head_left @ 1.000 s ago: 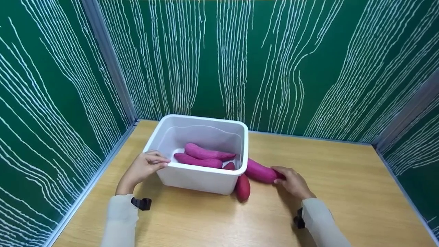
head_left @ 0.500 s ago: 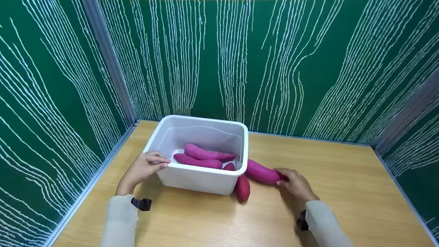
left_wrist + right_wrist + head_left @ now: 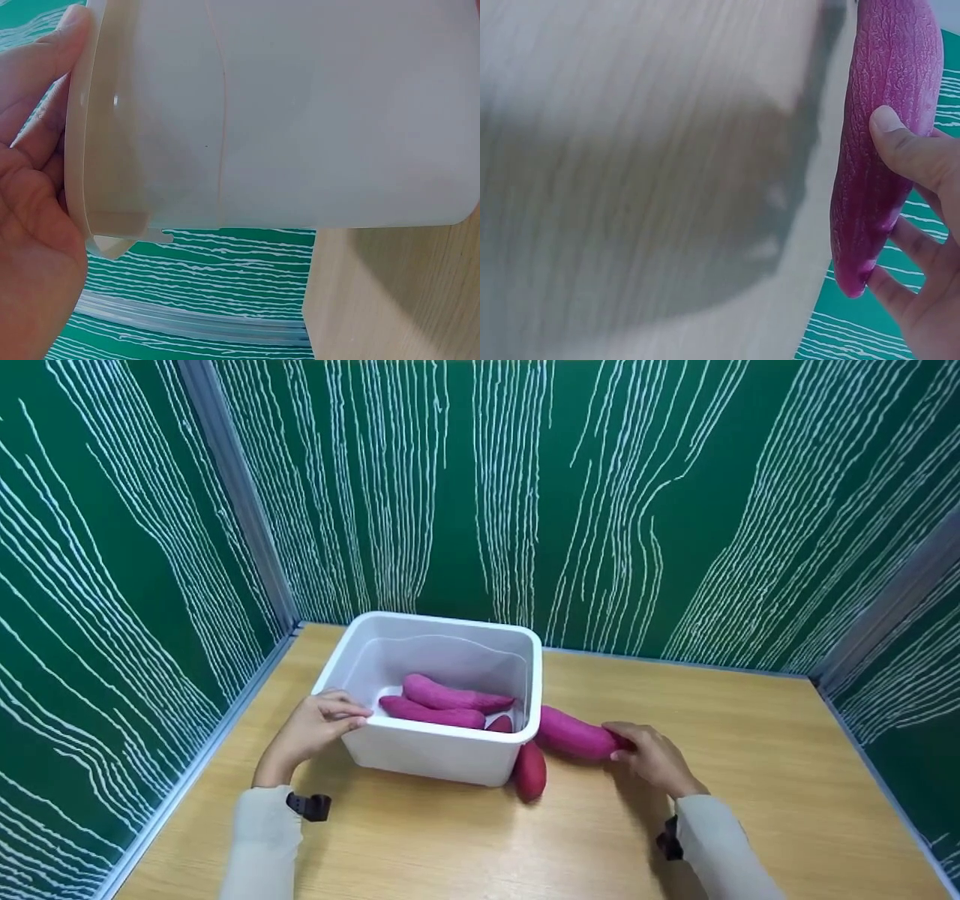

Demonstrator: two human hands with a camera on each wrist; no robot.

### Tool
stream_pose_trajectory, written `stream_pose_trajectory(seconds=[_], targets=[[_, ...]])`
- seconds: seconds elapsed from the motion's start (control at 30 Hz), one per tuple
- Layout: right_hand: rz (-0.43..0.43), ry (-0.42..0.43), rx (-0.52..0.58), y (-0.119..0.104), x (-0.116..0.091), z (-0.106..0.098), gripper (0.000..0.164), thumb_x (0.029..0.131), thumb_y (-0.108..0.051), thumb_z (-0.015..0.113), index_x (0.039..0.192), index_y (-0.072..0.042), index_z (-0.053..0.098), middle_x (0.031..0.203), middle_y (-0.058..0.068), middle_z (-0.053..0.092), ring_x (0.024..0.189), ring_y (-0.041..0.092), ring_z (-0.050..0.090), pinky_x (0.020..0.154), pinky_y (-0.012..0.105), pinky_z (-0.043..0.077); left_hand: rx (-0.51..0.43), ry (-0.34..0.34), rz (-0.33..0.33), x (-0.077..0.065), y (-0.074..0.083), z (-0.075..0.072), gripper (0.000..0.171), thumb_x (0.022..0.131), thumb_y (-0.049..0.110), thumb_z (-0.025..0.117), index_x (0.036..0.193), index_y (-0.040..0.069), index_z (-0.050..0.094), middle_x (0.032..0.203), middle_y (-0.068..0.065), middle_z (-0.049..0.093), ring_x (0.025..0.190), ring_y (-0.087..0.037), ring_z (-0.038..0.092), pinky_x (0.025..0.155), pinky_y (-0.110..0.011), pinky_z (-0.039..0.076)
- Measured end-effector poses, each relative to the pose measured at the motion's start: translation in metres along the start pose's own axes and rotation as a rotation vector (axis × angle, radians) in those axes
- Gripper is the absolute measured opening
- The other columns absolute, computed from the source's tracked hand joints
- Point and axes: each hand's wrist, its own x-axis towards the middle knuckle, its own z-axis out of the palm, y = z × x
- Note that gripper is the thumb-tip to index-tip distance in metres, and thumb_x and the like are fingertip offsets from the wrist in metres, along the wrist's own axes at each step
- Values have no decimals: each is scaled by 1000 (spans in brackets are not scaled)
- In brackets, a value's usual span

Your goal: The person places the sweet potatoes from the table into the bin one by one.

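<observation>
I see the left hand (image 3: 319, 724) pinch the near rim of a white bin (image 3: 435, 754); the right hand (image 3: 656, 756) grips one end of a large purple root (image 3: 574, 735) just right of the bin, near a red root (image 3: 531, 774).

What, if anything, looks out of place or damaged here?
No damage or spill is visible. One red sweet potato lies on the table by the near right corner of the bin, odd since pink sweet potatoes lie inside. The right hand holds another pink one outside.

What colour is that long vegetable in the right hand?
The long vegetable is pinkish purple, seen best in the right wrist view.
</observation>
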Motion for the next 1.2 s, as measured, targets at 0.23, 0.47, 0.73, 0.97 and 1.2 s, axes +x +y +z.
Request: stream_pose_trajectory(seconds=[0.23,0.47,0.73,0.97,1.2], targets=[[30,-25,-7,-3,-3,-12,53,84,-3,71,134,-15,58,132,11,60,122,36,52,103,58,39,-8,-10,-23,0,0,1,16,85,14,72,99,8,77,106,-10,67,107,-26,54,98,-48,47],[-18,18,-37,-4,-4,-20,53,81,-2,73,131,-12,60,129,14,62,118,37,55,100,57,43,-9,1,23,0,0,1,16,83,14,74,97,7,77,102,-9,68,103,-23,55,91,-33,50],[-57,39,-35,-6,-3,-28,54,79,4,73,130,-11,61,126,14,64,113,36,58,96,56,46,-3,1,32,-1,1,1,17,83,15,74,97,7,77,102,-10,68,102,-22,55,88,-24,48],[-94,39,-26,-7,-2,-35,54,80,2,74,130,-11,61,125,13,64,111,34,59,96,55,47,-12,-6,19,0,0,1,17,84,14,73,98,6,77,103,-10,67,103,-23,54,92,-36,49],[-152,60,-37,-6,0,-41,51,80,2,73,129,-9,61,125,15,64,111,35,59,93,53,49,-29,-22,-6,-1,0,0,19,84,16,73,100,6,76,105,-10,66,105,-26,54,96,-47,49]])
